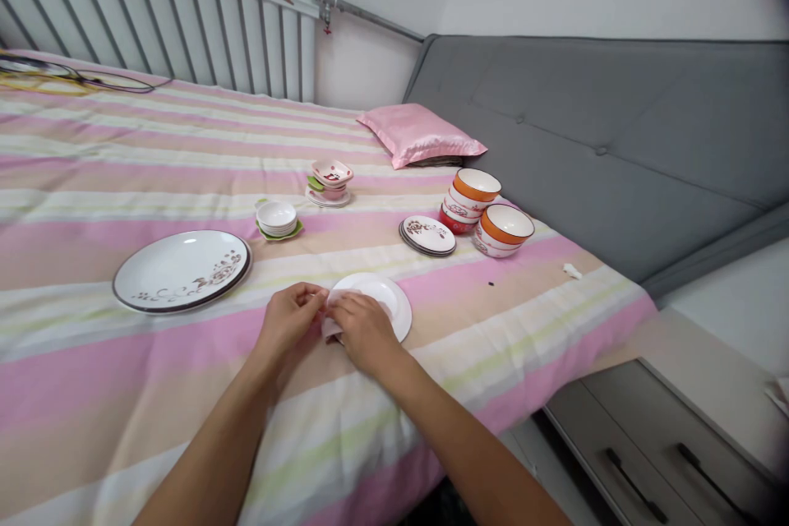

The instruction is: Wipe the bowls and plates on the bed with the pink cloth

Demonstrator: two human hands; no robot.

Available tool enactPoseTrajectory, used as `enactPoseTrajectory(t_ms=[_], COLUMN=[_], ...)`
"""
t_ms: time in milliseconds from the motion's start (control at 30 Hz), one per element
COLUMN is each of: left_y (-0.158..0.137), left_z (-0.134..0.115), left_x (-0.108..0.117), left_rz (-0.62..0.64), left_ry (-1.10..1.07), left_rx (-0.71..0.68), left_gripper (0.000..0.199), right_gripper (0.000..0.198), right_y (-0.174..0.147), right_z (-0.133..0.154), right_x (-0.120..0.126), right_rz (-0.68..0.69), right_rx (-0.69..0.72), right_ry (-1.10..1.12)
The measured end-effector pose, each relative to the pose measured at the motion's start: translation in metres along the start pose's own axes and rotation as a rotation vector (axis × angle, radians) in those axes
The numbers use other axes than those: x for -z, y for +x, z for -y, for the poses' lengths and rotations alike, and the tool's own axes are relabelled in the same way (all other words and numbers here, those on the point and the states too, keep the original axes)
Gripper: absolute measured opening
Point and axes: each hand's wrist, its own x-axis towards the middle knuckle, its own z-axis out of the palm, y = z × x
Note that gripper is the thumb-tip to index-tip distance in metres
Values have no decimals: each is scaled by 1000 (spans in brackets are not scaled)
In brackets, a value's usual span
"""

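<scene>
A plain white plate (394, 304) lies on the striped bedsheet close in front of me. My right hand (365, 333) is over its left side, fingers bent and pressing a thin white tissue (331, 327) at the rim. Just to the left, my left hand (289, 316) pinches with thumb and forefinger at the tissue's edge. The fingertips partly hide the tissue and that part of the rim. Left of my hands sits a large oval plate (178, 267) with a dark rim and brown flowers, apparently stacked on another.
Small flowered plates (430, 235) are stacked beside orange-rimmed bowls (506, 226) on the right. Behind are small white bowls (277, 218) and square dishes (332, 173). A pink pillow (422, 134) lies by the grey headboard (592, 123). The bed edge drops toward a drawer cabinet (634, 436).
</scene>
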Motion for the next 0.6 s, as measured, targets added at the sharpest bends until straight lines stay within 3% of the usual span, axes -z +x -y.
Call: enactPoseTrajectory(t_ms=[300, 600], left_y=[0, -1], left_z=[-2, -3], left_x=[3, 4], left_rz=[-11, -12], left_ry=[31, 13], left_rx=[-16, 24], left_gripper=[38, 39], right_gripper=[24, 30], right_y=[29, 28], right_z=[-21, -52], right_x=[4, 5], right_rz=[68, 50], right_rx=[-220, -486], right_ry=[-28, -89])
